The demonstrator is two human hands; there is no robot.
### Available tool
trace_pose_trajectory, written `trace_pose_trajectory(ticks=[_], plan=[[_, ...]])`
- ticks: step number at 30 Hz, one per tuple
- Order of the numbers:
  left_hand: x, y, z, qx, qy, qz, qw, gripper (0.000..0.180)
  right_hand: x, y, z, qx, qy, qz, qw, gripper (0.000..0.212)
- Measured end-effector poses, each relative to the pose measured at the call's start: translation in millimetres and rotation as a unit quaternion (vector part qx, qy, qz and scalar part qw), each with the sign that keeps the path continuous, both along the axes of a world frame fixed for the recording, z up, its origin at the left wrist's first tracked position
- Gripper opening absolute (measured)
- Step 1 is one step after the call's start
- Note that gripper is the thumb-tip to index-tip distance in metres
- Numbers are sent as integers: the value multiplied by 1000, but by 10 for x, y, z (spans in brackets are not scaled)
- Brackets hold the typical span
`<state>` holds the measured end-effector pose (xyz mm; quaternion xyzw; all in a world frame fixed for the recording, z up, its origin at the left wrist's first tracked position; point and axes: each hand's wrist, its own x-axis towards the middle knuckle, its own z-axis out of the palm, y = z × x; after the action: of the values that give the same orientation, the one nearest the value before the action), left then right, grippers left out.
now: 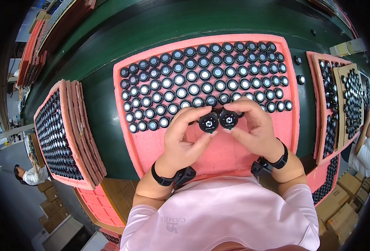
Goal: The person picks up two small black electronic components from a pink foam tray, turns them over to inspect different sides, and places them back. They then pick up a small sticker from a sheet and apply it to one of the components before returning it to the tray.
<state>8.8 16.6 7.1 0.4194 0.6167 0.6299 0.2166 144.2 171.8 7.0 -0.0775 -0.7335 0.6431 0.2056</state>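
Observation:
My left hand (185, 136) grips a small black round capped part (208, 124) between thumb and fingers. A matching black round part (228, 120) sits in my right hand (254, 127), right beside the first one, the two nearly touching. Both hands hover over the bare lower part of a pink foam tray (231, 154). Rows of several black ring-shaped parts with pale centres (201, 79) fill the tray's upper part, just beyond my fingertips. Black bands with small black devices are strapped on both wrists.
The tray lies on a dark green table (101, 88). A stack of pink foam trays (68, 129) filled with the same parts stands at the left. More filled trays (331, 96) lie at the right. Two loose parts (300, 79) rest between trays. Cardboard boxes and other people are at both edges.

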Motion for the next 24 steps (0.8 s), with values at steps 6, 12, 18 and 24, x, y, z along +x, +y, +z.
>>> trace_pose_trajectory(ticks=[6, 12, 18, 24], plan=[[-6, 0, -3, -7, 4, 3, 1000, 51, -2, 9, 32, -12, -4, 3, 1000, 49], [-2, 9, -2, -16, 16, -1, 1000, 52, -8, -6, 30, -19, -16, -3, 1000, 49], [-24, 14, 41, -9, 16, -13, 1000, 52, -14, 5, 80, -12, -19, 2, 1000, 51], [-10, -6, 0, -12, -20, -5, 1000, 48, -9, 7, 47, -25, -18, -4, 1000, 42]])
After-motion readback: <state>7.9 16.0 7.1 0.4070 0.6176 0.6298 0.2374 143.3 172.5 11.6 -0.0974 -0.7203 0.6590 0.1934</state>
